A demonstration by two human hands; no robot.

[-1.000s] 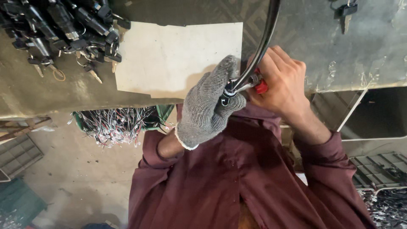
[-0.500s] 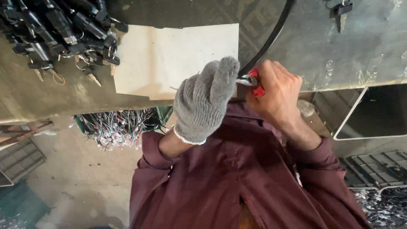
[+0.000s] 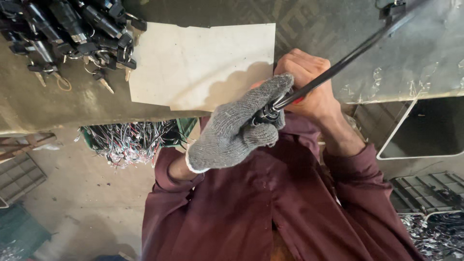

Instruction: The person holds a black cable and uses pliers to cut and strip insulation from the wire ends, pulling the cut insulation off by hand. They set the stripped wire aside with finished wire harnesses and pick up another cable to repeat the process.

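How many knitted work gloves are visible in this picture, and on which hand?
1. The grey knitted glove is on the left hand, which grips the end of a black cable. The right hand, behind it, is bare and holds something red, mostly hidden.

The gloved left hand point(image 3: 241, 130) is covering the near end of the black cable point(image 3: 338, 65), so its fitting is showing only as a small metal part, too small to tell. The right hand point(image 3: 309, 92) is hiding a red tool point(image 3: 298, 100); only a sliver is peeking out. The cable's far end is running out of the top edge. The pile of black locks with keys point(image 3: 72, 34) is being cut by the left and top edges.
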